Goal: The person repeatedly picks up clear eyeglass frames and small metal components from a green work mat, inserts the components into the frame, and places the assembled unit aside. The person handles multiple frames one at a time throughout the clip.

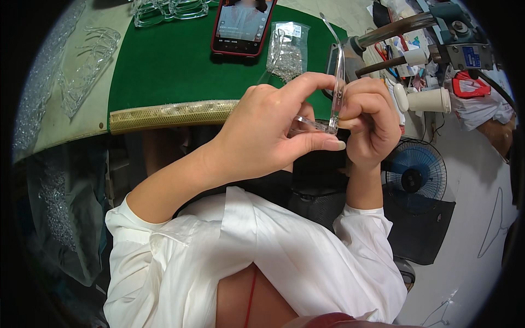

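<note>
My left hand [262, 123] grips a clear plastic eyeglass frame [310, 126] above the near edge of the green mat, thumb below and forefinger above. One temple arm [339, 68] of the glasses points upward, away from me. My right hand [372, 117] is closed, its thumb and forefinger pinched against the hinge end of that temple arm. Whatever lies between those fingertips is too small or hidden to make out. Just beyond my left hand, a clear plastic bag [287, 52] of tiny metal parts rests on the green mat [169, 71].
A phone [239, 27] with a lit screen lies on the mat. More clear frames [172, 11] sit at the far left, others [90, 71] on the table's left side. A bench machine [459, 38] stands at far right, near a white cup [429, 101]. A fan [414, 177] is below right.
</note>
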Demonstrator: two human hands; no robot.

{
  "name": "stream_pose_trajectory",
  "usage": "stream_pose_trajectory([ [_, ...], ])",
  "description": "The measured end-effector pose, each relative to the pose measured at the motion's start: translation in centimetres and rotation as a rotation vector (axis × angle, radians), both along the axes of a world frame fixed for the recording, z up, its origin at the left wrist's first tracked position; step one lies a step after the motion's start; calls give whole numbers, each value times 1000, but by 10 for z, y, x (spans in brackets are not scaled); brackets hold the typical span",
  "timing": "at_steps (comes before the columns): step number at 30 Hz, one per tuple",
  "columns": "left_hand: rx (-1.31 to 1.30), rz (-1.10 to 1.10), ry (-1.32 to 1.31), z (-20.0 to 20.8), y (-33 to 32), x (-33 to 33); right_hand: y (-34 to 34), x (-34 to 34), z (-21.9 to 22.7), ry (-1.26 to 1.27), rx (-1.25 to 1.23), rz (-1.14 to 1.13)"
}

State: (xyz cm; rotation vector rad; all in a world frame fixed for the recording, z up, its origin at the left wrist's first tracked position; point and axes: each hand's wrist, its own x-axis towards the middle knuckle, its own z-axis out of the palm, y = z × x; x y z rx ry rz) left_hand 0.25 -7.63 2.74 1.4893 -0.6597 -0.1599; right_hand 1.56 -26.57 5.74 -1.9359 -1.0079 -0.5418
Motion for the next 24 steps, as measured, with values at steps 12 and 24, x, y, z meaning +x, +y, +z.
stream_pose_trajectory([
  [12,-1,22,-12,-4,0,-1,3,-4,-7,89,70,-53],
  [24,-98,-49,106,-2,0,1,2,-4,-5,89,77,26],
])
